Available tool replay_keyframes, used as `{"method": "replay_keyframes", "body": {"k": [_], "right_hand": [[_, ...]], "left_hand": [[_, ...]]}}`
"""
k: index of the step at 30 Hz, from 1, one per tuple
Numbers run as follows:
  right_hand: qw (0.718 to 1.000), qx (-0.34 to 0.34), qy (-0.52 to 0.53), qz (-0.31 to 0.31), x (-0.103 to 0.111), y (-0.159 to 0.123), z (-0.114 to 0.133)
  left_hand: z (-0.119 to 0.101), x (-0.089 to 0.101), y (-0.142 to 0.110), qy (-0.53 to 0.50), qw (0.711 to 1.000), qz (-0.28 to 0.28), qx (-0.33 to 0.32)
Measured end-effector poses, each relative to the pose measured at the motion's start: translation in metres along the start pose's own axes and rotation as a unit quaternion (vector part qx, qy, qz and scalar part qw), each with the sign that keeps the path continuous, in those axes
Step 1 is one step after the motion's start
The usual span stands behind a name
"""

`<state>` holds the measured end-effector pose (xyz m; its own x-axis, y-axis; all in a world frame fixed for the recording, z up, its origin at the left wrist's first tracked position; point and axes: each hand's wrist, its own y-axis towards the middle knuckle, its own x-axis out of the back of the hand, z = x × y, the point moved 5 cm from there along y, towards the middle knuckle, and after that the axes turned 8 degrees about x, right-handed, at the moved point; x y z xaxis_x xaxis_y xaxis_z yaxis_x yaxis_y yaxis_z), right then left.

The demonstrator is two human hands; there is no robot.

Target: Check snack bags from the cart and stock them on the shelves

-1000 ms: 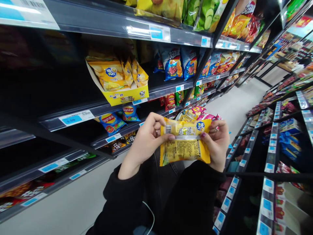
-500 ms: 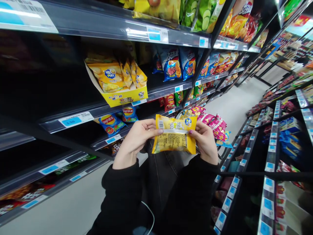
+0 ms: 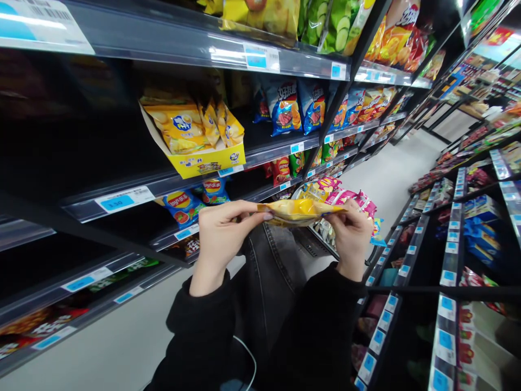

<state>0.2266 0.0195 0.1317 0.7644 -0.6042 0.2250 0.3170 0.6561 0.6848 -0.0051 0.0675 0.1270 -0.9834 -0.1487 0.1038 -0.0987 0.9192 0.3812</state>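
Observation:
A yellow snack bag is stretched level between my two hands, seen nearly edge-on. My left hand pinches its left end between thumb and fingers. At the other end, my right hand is closed on the bag's corner. The bag's printed faces are mostly out of sight. Up and to the left, a yellow display box on the shelf holds several similar yellow bags. Beyond my right hand, pink snack bags lie on a basket or cart, partly hidden by my hands.
Dark shelves with price tags run along my left. Blue snack bags stand right of the box, and blue Lay's bags sit one level lower. More shelving lines the right. A pale floor runs down the aisle.
The yellow bag has tipped from showing its printed, seamed back to lying nearly edge-on. Both hands still hold its ends and have turned with it.

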Motion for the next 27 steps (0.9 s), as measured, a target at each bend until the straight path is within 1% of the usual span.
{"method": "replay_keyframes", "body": {"k": [2, 4, 7, 10, 12, 15, 18, 19, 21, 23, 24, 25, 27], "right_hand": [[1.0, -0.014, 0.009, -0.001, 0.001, -0.002, 0.003], [0.999, -0.019, 0.029, 0.008, 0.0, -0.003, 0.006], [0.994, -0.011, 0.104, 0.03, -0.004, -0.004, 0.009], [0.983, -0.032, 0.177, 0.044, -0.009, -0.005, 0.004], [0.984, -0.054, 0.166, 0.028, -0.01, -0.005, 0.0], [0.988, -0.077, 0.133, 0.013, -0.013, -0.004, -0.002], [0.987, -0.076, 0.144, 0.005, -0.015, -0.003, -0.001], [0.986, -0.078, 0.149, 0.001, -0.015, -0.002, -0.001], [0.984, -0.09, 0.153, 0.005, -0.015, -0.002, -0.005], [0.984, -0.107, 0.142, 0.009, -0.016, -0.003, -0.01], [0.985, -0.112, 0.132, 0.004, -0.015, -0.003, -0.012], [0.986, -0.114, 0.122, -0.006, -0.015, -0.004, -0.013], [0.987, -0.115, 0.108, -0.031, -0.016, -0.005, -0.014]], "left_hand": [[-0.004, 0.002, -0.003, -0.005, 1.0, 0.004, 0.016], [-0.003, 0.003, -0.003, -0.03, 0.998, 0.023, 0.045], [0.004, 0.002, 0.0, -0.1, 0.991, 0.047, 0.072], [0.014, 0.0, 0.003, -0.173, 0.979, 0.039, 0.102], [0.02, -0.003, 0.005, -0.195, 0.972, 0.033, 0.127], [0.024, -0.009, 0.007, -0.181, 0.973, 0.029, 0.142], [0.026, -0.012, 0.011, -0.186, 0.974, 0.013, 0.126], [0.027, -0.013, 0.012, -0.194, 0.972, 0.019, 0.131], [0.032, -0.017, 0.012, -0.201, 0.964, 0.056, 0.164], [0.037, -0.021, 0.01, -0.184, 0.955, 0.101, 0.208], [0.038, -0.022, 0.009, -0.169, 0.954, 0.11, 0.221], [0.038, -0.021, 0.008, -0.151, 0.957, 0.106, 0.225], [0.036, -0.017, 0.008, -0.116, 0.968, 0.072, 0.212]]}}
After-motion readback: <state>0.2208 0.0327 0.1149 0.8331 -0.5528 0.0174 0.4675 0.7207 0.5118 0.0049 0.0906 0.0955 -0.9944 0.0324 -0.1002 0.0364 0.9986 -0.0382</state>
